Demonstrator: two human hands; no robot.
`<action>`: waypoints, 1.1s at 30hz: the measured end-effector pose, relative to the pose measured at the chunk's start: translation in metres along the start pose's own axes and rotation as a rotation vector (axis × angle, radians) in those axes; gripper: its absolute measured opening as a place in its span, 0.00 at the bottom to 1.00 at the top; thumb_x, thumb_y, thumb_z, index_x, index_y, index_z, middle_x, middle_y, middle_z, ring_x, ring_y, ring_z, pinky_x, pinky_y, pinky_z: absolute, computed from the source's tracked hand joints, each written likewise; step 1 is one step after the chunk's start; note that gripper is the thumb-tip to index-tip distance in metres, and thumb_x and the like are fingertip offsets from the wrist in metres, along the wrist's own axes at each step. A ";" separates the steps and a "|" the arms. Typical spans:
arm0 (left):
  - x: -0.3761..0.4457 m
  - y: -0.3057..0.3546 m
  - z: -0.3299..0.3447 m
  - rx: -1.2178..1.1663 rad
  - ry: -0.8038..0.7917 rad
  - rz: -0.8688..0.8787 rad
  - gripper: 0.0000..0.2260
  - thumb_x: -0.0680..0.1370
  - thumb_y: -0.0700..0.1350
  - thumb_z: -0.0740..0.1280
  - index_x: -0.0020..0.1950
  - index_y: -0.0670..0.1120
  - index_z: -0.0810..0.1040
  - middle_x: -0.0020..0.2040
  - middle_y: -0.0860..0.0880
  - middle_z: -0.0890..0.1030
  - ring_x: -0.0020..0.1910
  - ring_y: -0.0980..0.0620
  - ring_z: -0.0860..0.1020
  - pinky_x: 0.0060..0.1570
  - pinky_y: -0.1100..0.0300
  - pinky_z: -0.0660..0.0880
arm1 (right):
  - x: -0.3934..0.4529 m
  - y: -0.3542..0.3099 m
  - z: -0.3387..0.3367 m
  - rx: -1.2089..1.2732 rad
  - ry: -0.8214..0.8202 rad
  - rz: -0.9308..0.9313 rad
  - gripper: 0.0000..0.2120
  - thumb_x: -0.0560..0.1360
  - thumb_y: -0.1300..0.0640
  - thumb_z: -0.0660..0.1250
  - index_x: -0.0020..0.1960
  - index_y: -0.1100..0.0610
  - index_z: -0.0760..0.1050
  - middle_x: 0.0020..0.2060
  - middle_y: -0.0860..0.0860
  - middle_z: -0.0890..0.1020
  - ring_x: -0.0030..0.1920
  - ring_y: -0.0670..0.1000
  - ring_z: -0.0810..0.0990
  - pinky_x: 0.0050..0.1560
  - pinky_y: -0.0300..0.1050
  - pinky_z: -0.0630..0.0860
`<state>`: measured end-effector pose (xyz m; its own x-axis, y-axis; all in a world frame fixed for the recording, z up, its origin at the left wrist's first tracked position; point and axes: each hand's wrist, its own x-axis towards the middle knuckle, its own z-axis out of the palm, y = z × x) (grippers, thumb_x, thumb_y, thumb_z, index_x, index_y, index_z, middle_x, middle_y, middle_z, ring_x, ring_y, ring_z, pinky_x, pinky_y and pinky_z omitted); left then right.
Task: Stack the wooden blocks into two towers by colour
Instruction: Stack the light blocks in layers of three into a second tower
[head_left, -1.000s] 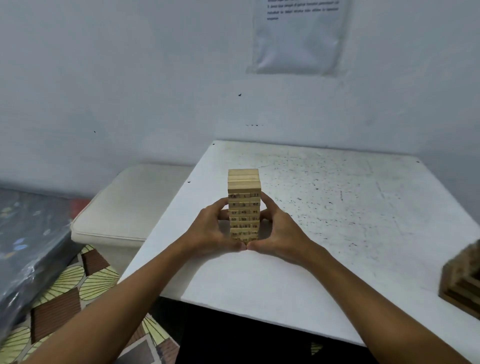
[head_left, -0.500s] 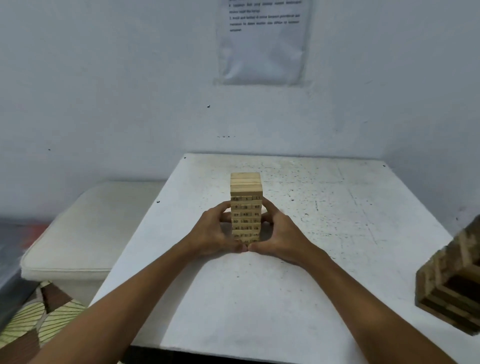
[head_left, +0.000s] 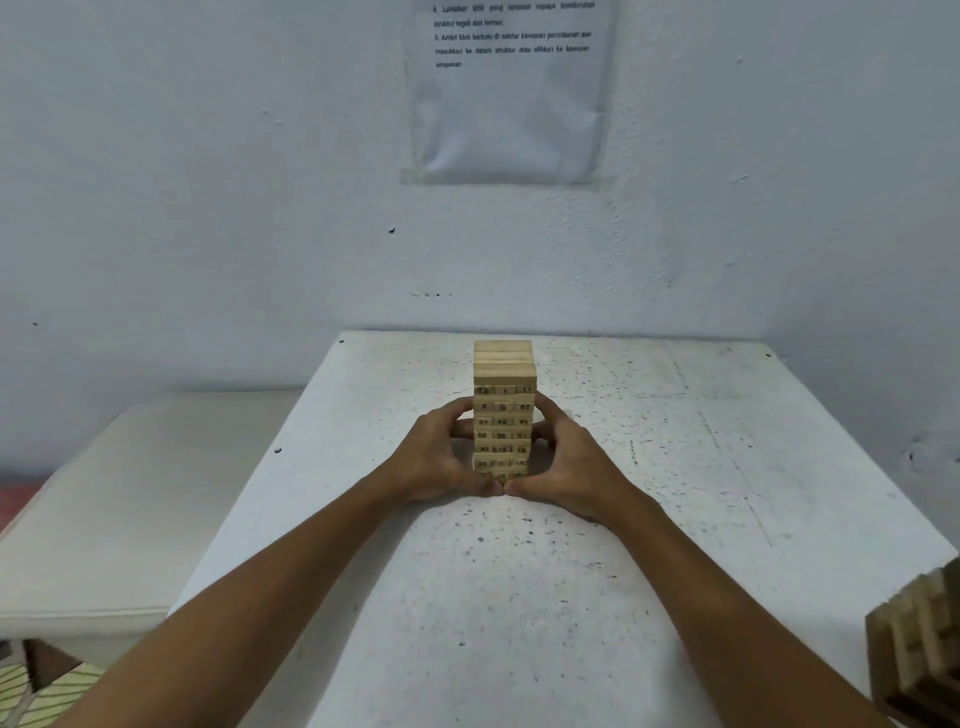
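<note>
Pale matt wood tower (head_left: 504, 410) with printed numbers, on a speckled, worn white-painted table (head_left: 675, 467).

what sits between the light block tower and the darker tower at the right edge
Only bare speckled white table and the right forearm between light tower and darker tower, head view.

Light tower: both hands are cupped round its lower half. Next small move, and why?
Probably ease both hands outward and let go. The light tower stands upright on the white table with its layers looking flush, while the left hand and right hand grip its lower layers, thumbs meeting in front. Release slowly, since it is tall and narrow.
</note>
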<state>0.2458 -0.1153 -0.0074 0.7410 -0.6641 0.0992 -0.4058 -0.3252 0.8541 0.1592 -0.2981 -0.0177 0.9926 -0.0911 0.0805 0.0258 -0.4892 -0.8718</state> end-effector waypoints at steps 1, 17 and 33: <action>0.006 -0.001 0.000 -0.004 -0.004 0.003 0.40 0.57 0.41 0.83 0.67 0.46 0.72 0.55 0.55 0.82 0.54 0.60 0.80 0.52 0.63 0.78 | 0.004 0.001 -0.003 -0.007 0.009 0.000 0.52 0.59 0.52 0.81 0.75 0.44 0.57 0.51 0.46 0.80 0.53 0.45 0.81 0.54 0.48 0.81; 0.078 -0.015 -0.005 0.026 -0.047 0.024 0.41 0.59 0.40 0.84 0.68 0.46 0.71 0.57 0.55 0.81 0.57 0.60 0.79 0.55 0.62 0.78 | 0.055 0.016 -0.028 -0.011 0.045 0.024 0.51 0.60 0.54 0.81 0.76 0.47 0.58 0.52 0.46 0.81 0.54 0.44 0.81 0.57 0.50 0.80; 0.091 -0.021 -0.007 0.095 -0.040 -0.002 0.39 0.60 0.44 0.83 0.68 0.47 0.71 0.59 0.54 0.80 0.59 0.59 0.77 0.59 0.56 0.77 | 0.069 0.016 -0.033 -0.044 0.029 0.053 0.53 0.60 0.53 0.81 0.77 0.47 0.56 0.55 0.48 0.80 0.55 0.46 0.81 0.57 0.50 0.80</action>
<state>0.3257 -0.1646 -0.0122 0.7204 -0.6894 0.0758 -0.4551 -0.3875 0.8017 0.2241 -0.3411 -0.0097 0.9886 -0.1425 0.0488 -0.0328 -0.5202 -0.8534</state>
